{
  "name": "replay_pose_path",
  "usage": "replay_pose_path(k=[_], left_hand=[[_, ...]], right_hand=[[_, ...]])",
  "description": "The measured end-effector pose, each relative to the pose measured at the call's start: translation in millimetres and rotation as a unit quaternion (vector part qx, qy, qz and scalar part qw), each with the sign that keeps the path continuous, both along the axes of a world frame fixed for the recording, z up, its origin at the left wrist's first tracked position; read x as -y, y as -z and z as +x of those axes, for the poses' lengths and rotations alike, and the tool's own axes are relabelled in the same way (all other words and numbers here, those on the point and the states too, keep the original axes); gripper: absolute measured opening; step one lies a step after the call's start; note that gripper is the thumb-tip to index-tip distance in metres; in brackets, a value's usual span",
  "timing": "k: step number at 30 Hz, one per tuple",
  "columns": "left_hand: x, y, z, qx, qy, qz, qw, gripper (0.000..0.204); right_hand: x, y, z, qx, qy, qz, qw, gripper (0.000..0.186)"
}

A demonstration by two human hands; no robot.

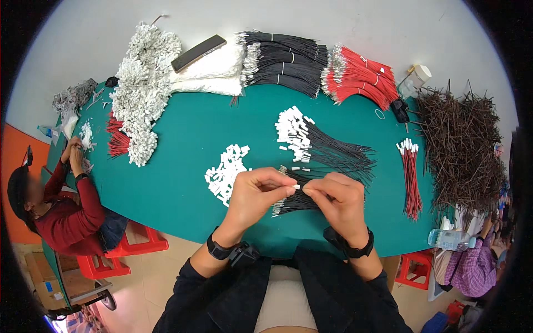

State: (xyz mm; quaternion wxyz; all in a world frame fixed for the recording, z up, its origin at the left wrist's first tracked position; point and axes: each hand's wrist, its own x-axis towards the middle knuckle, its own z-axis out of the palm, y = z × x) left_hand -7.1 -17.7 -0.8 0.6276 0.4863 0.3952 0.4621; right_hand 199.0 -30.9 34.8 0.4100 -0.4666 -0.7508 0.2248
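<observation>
In front of me, my left hand [258, 197] pinches a small white sleeve [296, 187] between thumb and forefinger. Close beside it, my right hand [338, 205] has its fingertips closed at the sleeve's other end, apparently on a thin black wire, though the wire is hard to make out there. Under my hands lies a bunch of black wires with pale tips [286, 206]. A loose pile of white sleeves [225, 172] is to the left, and black wires [338, 152] capped with white sleeves [294, 130] lie beyond. A red wire bunch with white ends [412, 188] lies to the right.
Along the back of the green table [172, 194] are white bundles [141, 83], a phone [198, 53], black [284, 61] and red [358, 75] wire bundles. Dark tangled wires [461, 144] and a bottle [448, 240] are right. Co-workers sit left [72, 222] and right [472, 266].
</observation>
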Motion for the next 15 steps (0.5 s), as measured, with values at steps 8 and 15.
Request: replay_pose_path(k=[8,15], left_hand=[[-41.4,-9.1,-14.6,-0.236,-0.06,0.14,0.96,0.024],[-34.7,35.2,-44.5,-0.566,-0.009,0.262,0.782,0.018]], right_hand=[[-49.0,18.2,22.7,0.131,0.064,0.084,0.986,0.009],[-27.5,35.9,22.8,0.219,-0.071,-0.048,0.972,0.015]])
